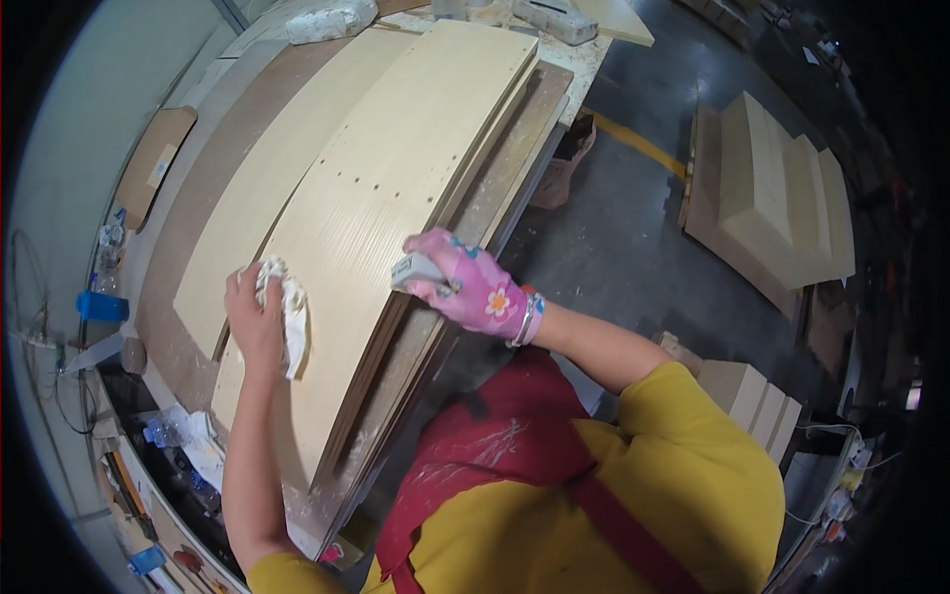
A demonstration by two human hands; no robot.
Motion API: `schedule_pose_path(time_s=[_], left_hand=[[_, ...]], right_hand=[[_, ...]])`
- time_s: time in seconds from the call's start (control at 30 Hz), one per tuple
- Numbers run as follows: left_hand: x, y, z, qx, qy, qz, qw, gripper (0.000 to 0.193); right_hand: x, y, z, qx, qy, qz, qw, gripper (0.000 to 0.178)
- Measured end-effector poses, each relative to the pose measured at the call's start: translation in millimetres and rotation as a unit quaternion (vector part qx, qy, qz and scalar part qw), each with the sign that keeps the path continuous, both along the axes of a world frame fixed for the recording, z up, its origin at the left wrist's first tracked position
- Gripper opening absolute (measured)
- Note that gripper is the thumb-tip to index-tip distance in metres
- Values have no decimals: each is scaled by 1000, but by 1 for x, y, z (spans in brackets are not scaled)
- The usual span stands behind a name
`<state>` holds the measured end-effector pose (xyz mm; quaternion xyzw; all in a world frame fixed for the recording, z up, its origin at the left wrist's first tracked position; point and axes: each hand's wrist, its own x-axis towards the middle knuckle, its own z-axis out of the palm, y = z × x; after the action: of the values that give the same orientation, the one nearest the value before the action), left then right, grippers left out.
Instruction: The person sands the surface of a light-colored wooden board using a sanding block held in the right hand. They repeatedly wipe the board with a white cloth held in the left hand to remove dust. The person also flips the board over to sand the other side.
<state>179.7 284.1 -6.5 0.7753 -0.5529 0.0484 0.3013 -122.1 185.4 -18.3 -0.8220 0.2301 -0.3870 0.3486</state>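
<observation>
My bare left hand (pixel 254 322) is closed on a crumpled white cloth (pixel 295 332), which lies against the top of a pale wooden panel (pixel 341 257). My right hand (pixel 470 285) wears a pink flowered glove. Its fingers wrap round a small grey-white block (pixel 416 269), held at the panel's right edge; the block's underside is hidden. Small dark holes run in a row across the panel. More panels are stacked beneath it, their edges showing on the right. A second pale panel (pixel 262 163) lies along its left side.
The panels rest on a worn brown worktable (pixel 178 267). White wrapped bundles (pixel 332 20) sit at its far end. Plastic bottles, a blue container (pixel 102 307) and loose tools line the left wall. Stacked pale boards (pixel 782 188) stand on the floor to the right, and more boards (pixel 747 401) nearer me.
</observation>
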Motion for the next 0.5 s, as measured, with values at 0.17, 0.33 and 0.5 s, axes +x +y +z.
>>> schedule_pose_path(time_s=[0.17, 0.33, 0.5], left_hand=[[20, 29, 67, 155, 16, -73, 985, 27], [40, 67, 79, 325, -56, -88, 940, 41], [50, 69, 67, 337, -49, -85, 936, 48]], right_hand=[[-19, -46, 17, 55, -43, -199, 978, 40], [-15, -49, 4, -17, -12, -218, 976, 43], [25, 57, 14, 36, 38, -90, 995, 38]])
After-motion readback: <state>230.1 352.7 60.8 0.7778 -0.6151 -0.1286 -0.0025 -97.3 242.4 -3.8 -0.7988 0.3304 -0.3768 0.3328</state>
